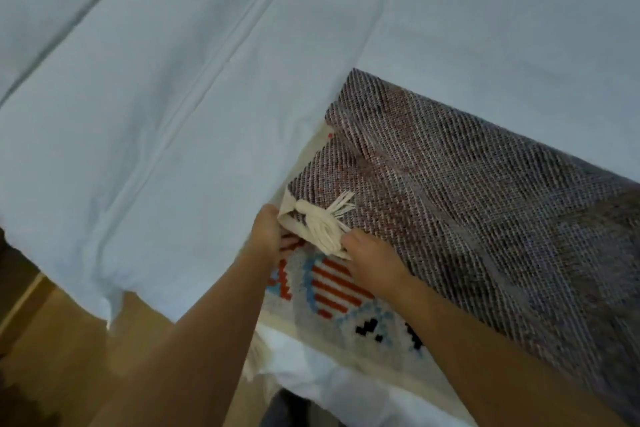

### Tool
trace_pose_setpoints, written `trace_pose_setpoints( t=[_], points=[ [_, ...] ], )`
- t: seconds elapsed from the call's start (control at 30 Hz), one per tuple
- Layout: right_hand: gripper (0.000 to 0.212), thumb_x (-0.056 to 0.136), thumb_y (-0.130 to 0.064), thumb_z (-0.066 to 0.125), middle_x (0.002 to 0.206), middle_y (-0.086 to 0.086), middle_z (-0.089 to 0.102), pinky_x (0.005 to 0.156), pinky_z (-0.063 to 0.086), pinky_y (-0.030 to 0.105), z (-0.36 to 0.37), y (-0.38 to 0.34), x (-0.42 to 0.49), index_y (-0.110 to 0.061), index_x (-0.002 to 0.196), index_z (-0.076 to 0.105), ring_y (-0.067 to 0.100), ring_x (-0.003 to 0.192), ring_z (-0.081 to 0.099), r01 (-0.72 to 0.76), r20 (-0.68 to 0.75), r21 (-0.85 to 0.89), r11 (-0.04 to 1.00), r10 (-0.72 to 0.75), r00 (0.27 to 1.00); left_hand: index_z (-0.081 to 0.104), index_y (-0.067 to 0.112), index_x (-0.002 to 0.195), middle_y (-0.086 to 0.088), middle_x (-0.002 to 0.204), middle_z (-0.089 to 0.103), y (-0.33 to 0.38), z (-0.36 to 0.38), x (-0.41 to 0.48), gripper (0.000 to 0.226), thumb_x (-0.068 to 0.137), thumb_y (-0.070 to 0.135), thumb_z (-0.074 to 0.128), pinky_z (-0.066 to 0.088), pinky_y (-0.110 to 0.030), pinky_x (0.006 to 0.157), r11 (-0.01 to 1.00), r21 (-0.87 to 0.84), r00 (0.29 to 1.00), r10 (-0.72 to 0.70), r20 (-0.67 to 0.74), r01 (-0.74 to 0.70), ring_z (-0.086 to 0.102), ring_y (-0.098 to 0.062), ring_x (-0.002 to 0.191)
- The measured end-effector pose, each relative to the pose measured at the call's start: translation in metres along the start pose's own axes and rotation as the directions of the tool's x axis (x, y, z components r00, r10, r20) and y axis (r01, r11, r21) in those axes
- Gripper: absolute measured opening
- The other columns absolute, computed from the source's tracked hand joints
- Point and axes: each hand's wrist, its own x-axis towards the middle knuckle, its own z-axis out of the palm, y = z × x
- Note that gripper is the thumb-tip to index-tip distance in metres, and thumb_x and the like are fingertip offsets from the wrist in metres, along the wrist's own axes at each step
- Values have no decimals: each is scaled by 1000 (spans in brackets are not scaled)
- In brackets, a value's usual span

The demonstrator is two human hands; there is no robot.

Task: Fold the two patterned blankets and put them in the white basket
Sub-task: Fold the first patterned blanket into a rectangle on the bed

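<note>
One patterned blanket (467,191) lies folded over on the pale blue sheet, its greyish woven underside facing up. Below the fold its front shows red stripes, blue and black blocks on cream (332,284). A cream tassel (323,222) hangs at the blanket's near corner. My left hand (268,232) grips the cream corner edge beside the tassel. My right hand (367,253) pinches the same corner from the right, at the tassel's base. A second blanket and the white basket are out of view.
The pale blue sheet (194,80) covers the bed across the upper and left frame, with long creases. Its edge hangs over at the lower left above a wooden floor (65,340). White bedding (332,388) shows beneath the blanket's near edge.
</note>
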Motion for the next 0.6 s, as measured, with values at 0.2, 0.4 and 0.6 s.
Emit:
trace_pose_setpoints(
  t=[0.2, 0.4, 0.6],
  points=[
    [27, 89, -5, 44, 117, 14, 52, 77, 45, 40, 44, -60, -18, -6, 115, 49, 32, 100, 55, -4, 6, 8, 1000, 4, 1000, 43, -1, 132, -18, 128, 54, -6, -18, 13, 71, 80, 41, 66, 46, -33, 93, 815, 552, 966, 251, -65, -175, 54, -32, 114],
    [29, 88, -3, 43, 119, 12, 51, 83, 44, 37, 58, -79, -39, -8, 117, 50, 27, 103, 53, -98, 2, 32, 995, 98, 995, 53, 3, 93, -8, 88, 55, -29, -71, -2, 25, 88, 27, 48, 38, -31, 71, 752, 594, 916, 398, -62, -286, 51, -23, 82],
    [26, 88, -7, 46, 115, 10, 53, 79, 43, 35, 75, -104, -45, -8, 114, 51, 27, 100, 54, -88, -6, 34, 996, 89, 996, 28, 14, 59, 0, 61, 31, -58, -119, -2, 30, 84, 8, 42, 25, -29, 51, 884, 382, 919, 355, -173, -269, 27, -13, 56]
  ],
)
